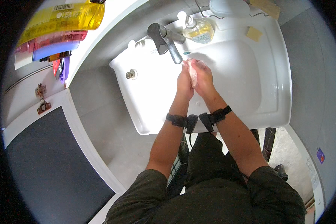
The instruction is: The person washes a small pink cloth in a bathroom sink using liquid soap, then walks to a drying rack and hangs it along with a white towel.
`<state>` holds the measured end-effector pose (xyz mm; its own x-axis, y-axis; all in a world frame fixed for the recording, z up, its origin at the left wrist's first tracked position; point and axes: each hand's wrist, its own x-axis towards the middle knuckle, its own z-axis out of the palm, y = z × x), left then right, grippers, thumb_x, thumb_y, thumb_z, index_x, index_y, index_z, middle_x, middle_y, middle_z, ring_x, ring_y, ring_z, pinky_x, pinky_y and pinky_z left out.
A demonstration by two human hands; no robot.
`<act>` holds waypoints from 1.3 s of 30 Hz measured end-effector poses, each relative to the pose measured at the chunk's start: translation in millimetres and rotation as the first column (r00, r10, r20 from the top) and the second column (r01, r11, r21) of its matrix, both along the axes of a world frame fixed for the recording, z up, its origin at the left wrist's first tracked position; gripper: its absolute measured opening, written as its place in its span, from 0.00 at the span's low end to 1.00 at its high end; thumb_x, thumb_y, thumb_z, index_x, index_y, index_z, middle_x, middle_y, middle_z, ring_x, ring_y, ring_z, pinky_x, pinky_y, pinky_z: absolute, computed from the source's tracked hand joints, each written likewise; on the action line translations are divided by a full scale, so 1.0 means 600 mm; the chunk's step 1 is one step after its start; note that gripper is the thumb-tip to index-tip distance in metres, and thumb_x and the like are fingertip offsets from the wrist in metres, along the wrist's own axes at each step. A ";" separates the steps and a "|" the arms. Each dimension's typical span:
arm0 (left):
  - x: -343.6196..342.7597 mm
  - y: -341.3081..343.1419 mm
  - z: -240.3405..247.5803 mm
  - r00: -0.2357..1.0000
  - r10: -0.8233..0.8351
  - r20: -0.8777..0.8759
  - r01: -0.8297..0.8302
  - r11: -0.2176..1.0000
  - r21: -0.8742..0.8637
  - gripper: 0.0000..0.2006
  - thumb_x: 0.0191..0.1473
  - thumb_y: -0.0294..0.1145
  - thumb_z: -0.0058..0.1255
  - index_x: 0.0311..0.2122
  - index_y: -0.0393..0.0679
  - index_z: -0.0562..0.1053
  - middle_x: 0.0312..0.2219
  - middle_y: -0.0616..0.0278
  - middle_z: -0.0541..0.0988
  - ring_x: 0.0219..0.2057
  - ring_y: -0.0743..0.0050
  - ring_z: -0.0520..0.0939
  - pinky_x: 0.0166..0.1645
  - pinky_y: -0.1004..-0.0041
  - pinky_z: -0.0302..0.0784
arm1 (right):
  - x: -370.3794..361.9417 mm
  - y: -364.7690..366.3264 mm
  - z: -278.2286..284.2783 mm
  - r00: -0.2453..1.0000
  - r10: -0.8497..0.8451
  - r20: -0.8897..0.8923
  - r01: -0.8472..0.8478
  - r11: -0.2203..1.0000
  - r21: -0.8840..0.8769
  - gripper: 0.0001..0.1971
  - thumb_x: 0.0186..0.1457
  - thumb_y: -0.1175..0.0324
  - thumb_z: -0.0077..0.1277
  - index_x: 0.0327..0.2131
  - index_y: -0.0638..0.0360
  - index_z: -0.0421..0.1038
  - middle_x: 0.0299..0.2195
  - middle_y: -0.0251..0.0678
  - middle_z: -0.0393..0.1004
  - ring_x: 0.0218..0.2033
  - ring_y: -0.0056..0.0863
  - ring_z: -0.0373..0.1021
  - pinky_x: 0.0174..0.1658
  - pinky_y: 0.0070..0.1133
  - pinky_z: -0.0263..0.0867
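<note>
Two hands (204,79) meet near one faucet (161,39).

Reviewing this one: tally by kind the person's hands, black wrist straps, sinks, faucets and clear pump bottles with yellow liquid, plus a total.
Hands: 2 (left hand, right hand)
Black wrist straps: 2
White sink: 1
Faucet: 1
Clear pump bottle with yellow liquid: 1
Total: 7

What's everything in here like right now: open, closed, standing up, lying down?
Left hand: closed around a whitish thing
Right hand: closed around it too
Tap: water flow unclear
Pump bottle: upright, yellowish liquid inside
Yellow square: lying on the sink
Cabinet door: open
Wristbands: strapped on
</note>
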<state>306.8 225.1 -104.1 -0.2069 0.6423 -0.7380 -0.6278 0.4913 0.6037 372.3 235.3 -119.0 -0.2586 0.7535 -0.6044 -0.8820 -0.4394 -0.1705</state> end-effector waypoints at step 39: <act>-0.696 -0.796 0.125 0.430 0.299 -0.852 -0.041 0.949 0.312 0.16 0.52 0.27 0.50 0.47 0.36 0.71 0.42 0.47 0.72 0.47 0.45 0.72 0.51 0.60 0.68 | -0.697 -0.745 0.144 0.643 0.765 -0.050 -0.760 0.644 0.080 0.20 0.66 0.51 0.36 0.49 0.53 0.68 0.47 0.32 0.72 0.49 0.26 0.69 0.52 0.25 0.66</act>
